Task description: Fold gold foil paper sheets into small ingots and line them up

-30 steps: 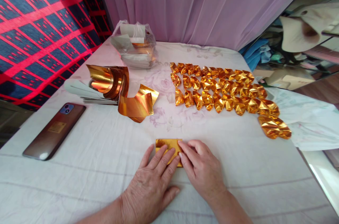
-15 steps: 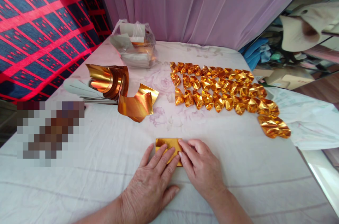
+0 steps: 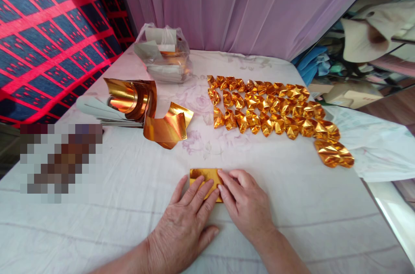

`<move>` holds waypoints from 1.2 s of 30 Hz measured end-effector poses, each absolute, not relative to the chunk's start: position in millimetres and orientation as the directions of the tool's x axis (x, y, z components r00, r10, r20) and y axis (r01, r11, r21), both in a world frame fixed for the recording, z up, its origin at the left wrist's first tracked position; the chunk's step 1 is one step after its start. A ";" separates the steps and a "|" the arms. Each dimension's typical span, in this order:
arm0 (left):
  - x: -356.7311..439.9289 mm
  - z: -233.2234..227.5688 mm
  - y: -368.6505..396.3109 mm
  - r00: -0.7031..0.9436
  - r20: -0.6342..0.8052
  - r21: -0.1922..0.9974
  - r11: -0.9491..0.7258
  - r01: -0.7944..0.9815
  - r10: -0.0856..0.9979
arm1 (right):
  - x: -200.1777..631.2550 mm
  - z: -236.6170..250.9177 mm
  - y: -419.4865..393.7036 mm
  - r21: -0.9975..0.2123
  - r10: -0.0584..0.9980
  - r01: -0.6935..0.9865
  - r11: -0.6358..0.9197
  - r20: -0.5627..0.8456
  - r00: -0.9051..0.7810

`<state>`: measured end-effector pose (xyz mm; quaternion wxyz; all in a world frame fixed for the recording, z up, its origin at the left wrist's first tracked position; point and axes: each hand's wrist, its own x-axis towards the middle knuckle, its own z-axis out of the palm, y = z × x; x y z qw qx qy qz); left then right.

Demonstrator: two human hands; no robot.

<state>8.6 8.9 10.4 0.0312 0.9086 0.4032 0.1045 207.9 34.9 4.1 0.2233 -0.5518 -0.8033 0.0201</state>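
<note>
1. The left hand [image 3: 184, 226] lies flat, fingers spread, pressing the near left part of a folded gold paper [image 3: 207, 177] on the white cloth [image 3: 113, 192].
2. The right hand [image 3: 246, 207] lies flat too, its fingertips on the paper's right edge (neither hand grips anything).
3. The paper sits near the middle of the cloth.
4. Farther back to the right lie rows of folded gold pieces [image 3: 272, 109].
5. At far left are curled gold sheets [image 3: 145, 107] and a plastic bag [image 3: 164, 55].
</note>
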 end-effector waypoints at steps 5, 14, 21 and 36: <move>8.4 10.4 8.8 0.654 0.144 0.164 -0.670 0.724 0.743 | 207.9 4.0 34.8 -0.277 0.898 0.881 0.384 0.332 -0.287; 9.9 10.7 8.6 0.637 0.163 0.190 -0.658 0.729 0.753 | 207.2 2.8 34.5 -0.290 0.906 0.882 0.372 0.321 -0.276; 9.1 9.0 8.5 0.643 0.158 0.188 -0.662 0.725 0.749 | 207.7 3.4 34.9 -0.291 0.900 0.877 0.382 0.330 -0.283; 10.4 10.7 8.9 0.636 0.178 0.186 -0.661 0.727 0.750 | 208.4 3.2 35.2 -0.294 0.896 0.873 0.389 0.343 -0.283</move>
